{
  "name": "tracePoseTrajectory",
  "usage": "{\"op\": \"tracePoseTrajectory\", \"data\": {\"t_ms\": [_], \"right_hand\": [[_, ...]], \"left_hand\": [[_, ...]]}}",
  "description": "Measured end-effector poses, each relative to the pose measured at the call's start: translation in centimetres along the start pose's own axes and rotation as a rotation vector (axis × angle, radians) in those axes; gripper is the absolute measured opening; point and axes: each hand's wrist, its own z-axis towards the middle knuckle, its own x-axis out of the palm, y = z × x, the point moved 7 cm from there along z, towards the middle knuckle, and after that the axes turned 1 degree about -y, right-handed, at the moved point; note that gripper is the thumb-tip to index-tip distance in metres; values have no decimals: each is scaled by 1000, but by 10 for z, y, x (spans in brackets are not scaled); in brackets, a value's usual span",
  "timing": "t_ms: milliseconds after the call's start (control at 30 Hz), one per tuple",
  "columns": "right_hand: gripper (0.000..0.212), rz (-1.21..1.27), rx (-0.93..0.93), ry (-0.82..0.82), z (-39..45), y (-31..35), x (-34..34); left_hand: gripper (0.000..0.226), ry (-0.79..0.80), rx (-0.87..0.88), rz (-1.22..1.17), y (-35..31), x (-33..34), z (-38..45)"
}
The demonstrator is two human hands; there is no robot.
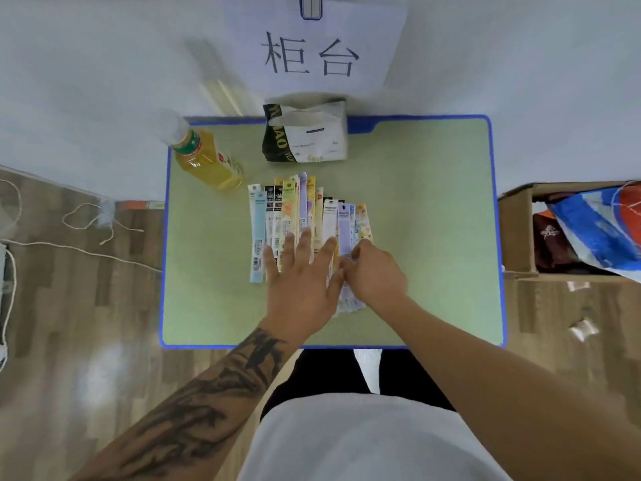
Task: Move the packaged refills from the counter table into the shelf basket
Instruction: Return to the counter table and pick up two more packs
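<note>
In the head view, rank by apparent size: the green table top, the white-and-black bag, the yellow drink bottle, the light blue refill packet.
1. green table top
2. white-and-black bag
3. yellow drink bottle, close to the bag
4. light blue refill packet

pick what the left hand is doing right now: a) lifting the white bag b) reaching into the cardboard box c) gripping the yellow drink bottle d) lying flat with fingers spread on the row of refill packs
d: the left hand lies flat, fingers spread, on the refill packs, away from the bottle.
</note>
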Motion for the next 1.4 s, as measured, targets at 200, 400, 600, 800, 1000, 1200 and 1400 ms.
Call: {"op": "tracePoseTrajectory", "data": {"t_ms": [200,400,600,800,1000,1200,1400], "right_hand": [[16,175,120,-50,6,-11,6],[15,463,104,-81,-2,-22,-8],[13,693,-30,44,-49,-10,-27],[10,616,-74,125,-53,-12,-25],[32,204,149,-160,9,-46,-28],[11,-48,229,-168,24,-43,-18],[30,-47,205,-191,16,-43,-14]], "left_hand": [[60,80,64,-15,3,8,11],[56,48,96,-173,-4,1,6],[38,292,-272,-1009,-2,-11,0],[22,297,-324,-1168,6,-15,-2],[22,296,-413,-1142,10,-6,1],[13,327,-374,-1107,0,-3,4],[8,333,-349,-1088,4,-10,13]]}}
